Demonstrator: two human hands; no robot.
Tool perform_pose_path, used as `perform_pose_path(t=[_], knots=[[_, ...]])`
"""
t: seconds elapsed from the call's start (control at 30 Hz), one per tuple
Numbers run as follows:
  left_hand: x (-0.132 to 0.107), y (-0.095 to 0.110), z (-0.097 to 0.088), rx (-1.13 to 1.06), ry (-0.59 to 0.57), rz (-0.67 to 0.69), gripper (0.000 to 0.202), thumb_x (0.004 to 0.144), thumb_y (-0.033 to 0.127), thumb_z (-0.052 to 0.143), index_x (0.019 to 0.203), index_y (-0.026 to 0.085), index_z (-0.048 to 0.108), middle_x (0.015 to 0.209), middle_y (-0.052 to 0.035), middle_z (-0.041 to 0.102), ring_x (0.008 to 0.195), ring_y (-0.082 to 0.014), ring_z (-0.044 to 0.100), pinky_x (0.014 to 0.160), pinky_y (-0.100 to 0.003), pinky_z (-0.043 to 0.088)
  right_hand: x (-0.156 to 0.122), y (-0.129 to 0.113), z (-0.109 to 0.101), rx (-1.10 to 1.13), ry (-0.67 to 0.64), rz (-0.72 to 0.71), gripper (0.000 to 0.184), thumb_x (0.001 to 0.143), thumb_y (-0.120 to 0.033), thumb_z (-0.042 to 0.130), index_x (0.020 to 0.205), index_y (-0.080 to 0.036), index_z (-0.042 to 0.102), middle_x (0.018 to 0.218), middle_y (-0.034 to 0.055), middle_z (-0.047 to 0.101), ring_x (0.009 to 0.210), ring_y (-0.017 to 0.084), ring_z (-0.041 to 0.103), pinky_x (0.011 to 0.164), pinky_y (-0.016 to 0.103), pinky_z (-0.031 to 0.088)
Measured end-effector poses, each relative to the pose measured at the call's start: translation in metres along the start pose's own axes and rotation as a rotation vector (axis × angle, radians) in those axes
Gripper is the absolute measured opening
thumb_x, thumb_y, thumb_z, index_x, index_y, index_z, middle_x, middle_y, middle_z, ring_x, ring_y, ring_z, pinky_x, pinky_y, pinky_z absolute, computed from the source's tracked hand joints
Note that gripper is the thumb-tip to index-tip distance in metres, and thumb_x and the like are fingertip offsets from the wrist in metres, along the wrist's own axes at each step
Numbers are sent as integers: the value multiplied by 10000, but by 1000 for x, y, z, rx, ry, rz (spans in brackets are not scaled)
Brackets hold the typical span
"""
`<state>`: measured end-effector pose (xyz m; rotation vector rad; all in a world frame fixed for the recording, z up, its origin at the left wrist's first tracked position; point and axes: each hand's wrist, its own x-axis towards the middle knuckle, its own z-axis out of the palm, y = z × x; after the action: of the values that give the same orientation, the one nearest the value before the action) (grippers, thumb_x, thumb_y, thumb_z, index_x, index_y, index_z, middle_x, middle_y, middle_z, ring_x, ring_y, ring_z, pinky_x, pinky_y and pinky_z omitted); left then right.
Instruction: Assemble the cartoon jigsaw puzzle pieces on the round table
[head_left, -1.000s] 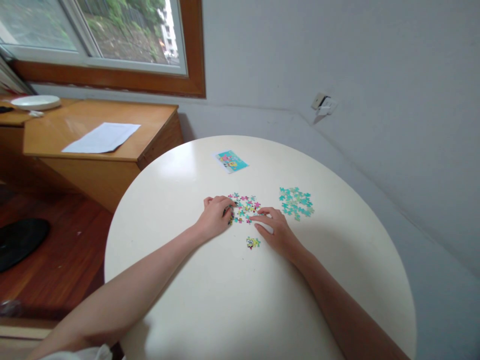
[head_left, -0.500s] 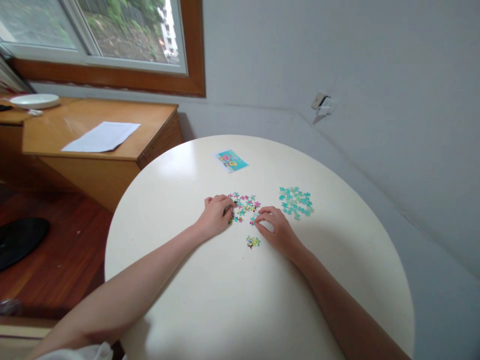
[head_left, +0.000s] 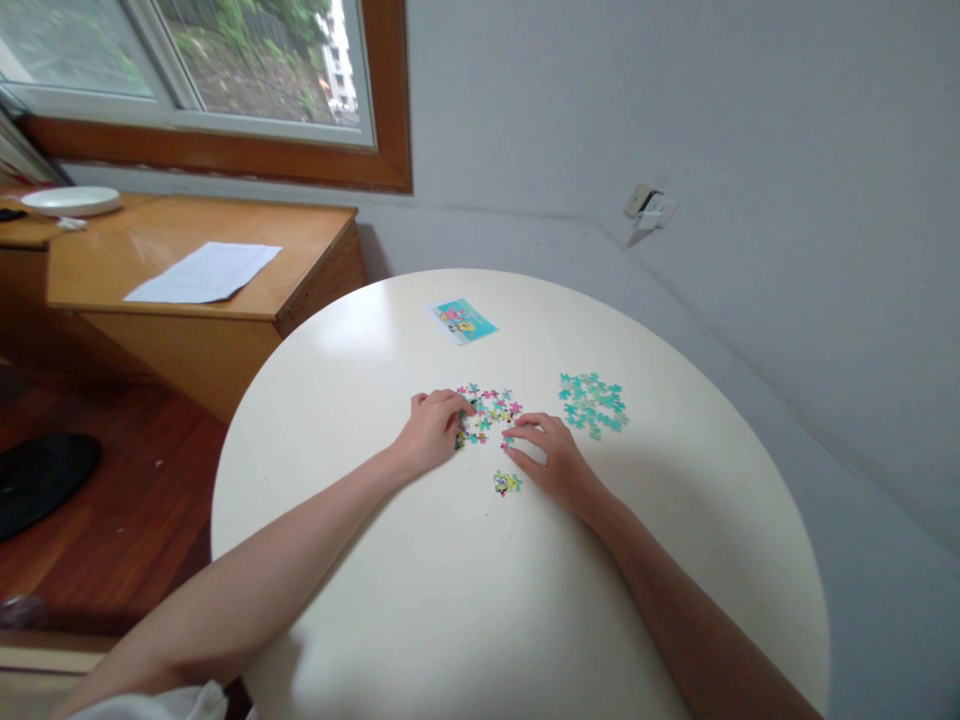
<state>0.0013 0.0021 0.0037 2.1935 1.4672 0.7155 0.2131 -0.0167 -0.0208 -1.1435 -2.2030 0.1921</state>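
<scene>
Round white table [head_left: 450, 600]: mixed puzzle pieces [head_left: 484, 424] were spread centrally, sorting apparently under way, one small piece [head_left: 508, 441] pinched by the right hand [head_left: 553, 455], set apart from the curled left hand [head_left: 429, 432], whose grip could not be told; a match was presumably needed next.

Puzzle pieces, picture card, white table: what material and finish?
Puzzle pieces: probably printed cardboard; thin, flat, knobbed outlines, though plastic is possible.
Picture card: likely paper or thin card, a flat printed sheet; gloss unclear.
White table: smooth, semi-gloss, maybe laminate or paint; bright glare on its top.
</scene>
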Motion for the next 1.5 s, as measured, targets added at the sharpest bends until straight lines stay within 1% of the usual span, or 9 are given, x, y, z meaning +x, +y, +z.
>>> perform_pose_path(t=[0.2,0.4,0.57,0.73,0.9,1.0,1.13,1.23,1.5], knots=[[0,-2,1,-3,4,9,346,726,35,382,889,211,633,1020,-42,649,1022,-204,541,887,-412,317,1,-1,-1,13,1,2,137,806,-242,581,925,-218,643,978,75,609,956,219,555,856,403,422],[0,-2,2,-7,4,22,292,767,94,414,854,219,663,1016,-44,644,1015,-202,534,884,-411,308,1,0,-1,48,23,18,142,815,-240,558,931,-229,640,954,69,602,927,212,561,845,397,439],[-2,-1,3,53,5,60,294,795,156,453,925,258,696,1071,-61,593,1025,-213,511,889,-418,281,2,2,-3,54,36,1,172,812,-188,523,937,-218,638,937,75,599,907,209,565,823,390,457],[-3,-1,4,91,-7,92,304,793,160,469,945,288,700,1093,-60,560,1038,-220,490,903,-423,253,2,2,-2,40,44,3,180,810,-182,507,919,-228,642,920,68,597,890,207,570,810,384,463],[-4,1,3,77,9,95,219,806,232,499,895,257,698,1090,-63,565,1040,-220,495,905,-420,248,2,3,-1,33,47,5,172,807,-177,510,910,-218,642,917,71,598,890,208,570,814,384,463],[-4,2,2,73,0,95,184,792,253,525,895,239,678,1095,-59,563,1043,-221,492,912,-417,250,2,3,-2,34,41,1,172,805,-173,510,903,-222,642,909,69,600,880,206,573,804,381,467],[-4,1,3,80,-6,73,238,776,252,534,983,247,653,1109,-66,551,1053,-232,480,923,-424,251,3,3,-2,38,36,-5,174,810,-175,507,907,-226,643,912,67,598,883,205,573,802,378,469],[-5,1,3,102,-16,84,303,774,230,512,1049,257,637,1119,-77,540,1055,-243,471,921,-439,253,2,3,-2,41,42,0,174,809,-172,509,904,-230,643,914,64,594,883,205,571,803,378,467],[-5,1,2,127,-29,98,322,764,208,487,1036,253,654,1130,-89,533,1080,-251,463,923,-449,251,2,3,-1,47,43,-2,166,812,-171,512,904,-219,642,917,71,594,887,209,566,809,380,461]])
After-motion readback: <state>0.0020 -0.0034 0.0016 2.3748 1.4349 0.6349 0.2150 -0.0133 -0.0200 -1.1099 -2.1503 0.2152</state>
